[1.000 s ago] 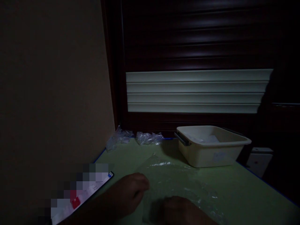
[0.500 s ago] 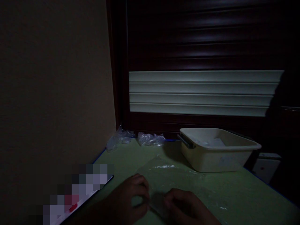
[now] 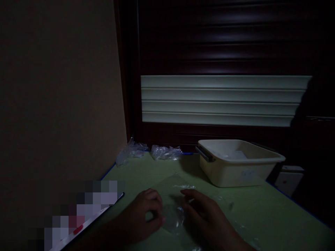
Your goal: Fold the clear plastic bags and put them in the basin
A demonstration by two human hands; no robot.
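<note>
A clear plastic bag (image 3: pixel 172 223) lies on the green tabletop, its thin edges hard to make out in the dim light. My left hand (image 3: pixel 146 216) is at its left side, fingers curled and thumb brought in, pinching the plastic at the edge. Just to the right, my right hand (image 3: pixel 206 216) hovers over the sheet with its thumb and fingers apart. Nothing shows between those fingers. Glints on the plastic appear between both hands and beyond them.
A cream plastic basin (image 3: pixel 235 172) with dark handles stands at the back right, something whitish inside. Crumpled clear plastic (image 3: pixel 166 152) lies along the back edge, more (image 3: pixel 131 153) in the corner. A pixelated flat item (image 3: pixel 89 212) is at left. A wall (image 3: pixel 62 104) borders the table.
My right hand has let go of the plastic, its fingers now spread and moved a little farther forward. The left hand stays at the plastic's edge. The view has shifted slightly.
</note>
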